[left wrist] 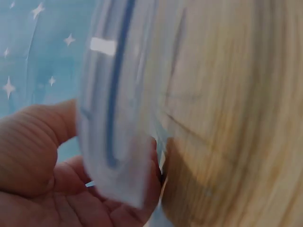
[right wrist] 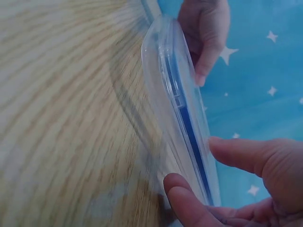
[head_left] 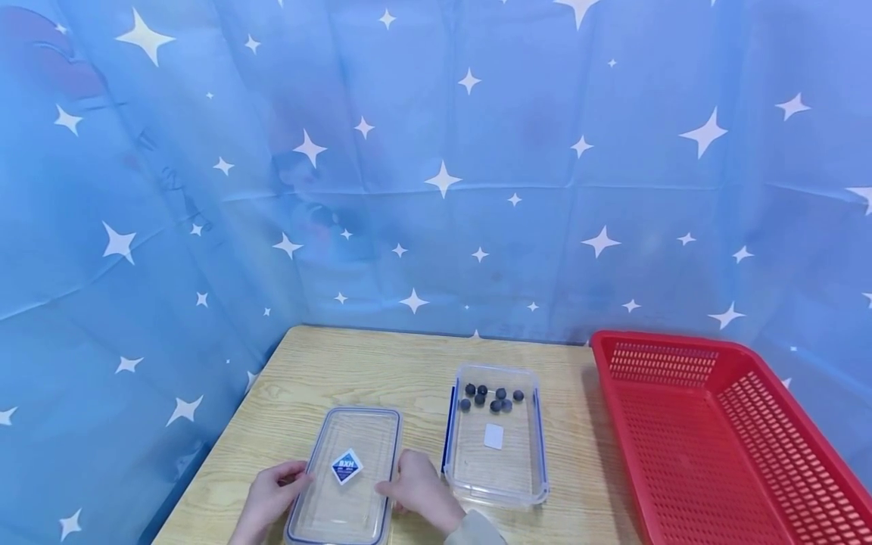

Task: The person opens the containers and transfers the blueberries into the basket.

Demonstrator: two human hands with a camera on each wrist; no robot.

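Observation:
A clear plastic lid (head_left: 320,503) with a blue seal line and a blue-and-white diamond sticker (head_left: 347,466) is between my two hands, just over the table. My left hand (head_left: 271,496) holds its left edge; in the left wrist view the thumb is on one face and the fingers curl behind the other. On the right edge, my right hand (head_left: 424,488) grips with thumb (right wrist: 241,153) on top and fingers below. To the right stands an uncovered clear box (head_left: 493,496) with blue side edges. Several dark round berries (head_left: 496,406) lie toward its far end, and a white label (head_left: 493,436) shows nearer its middle.
A large red plastic basket (head_left: 688,454) with perforated walls stands at the right of the wood-grain table (head_left: 381,356). Behind and to the left hangs a blue curtain (head_left: 436,227) with white stars.

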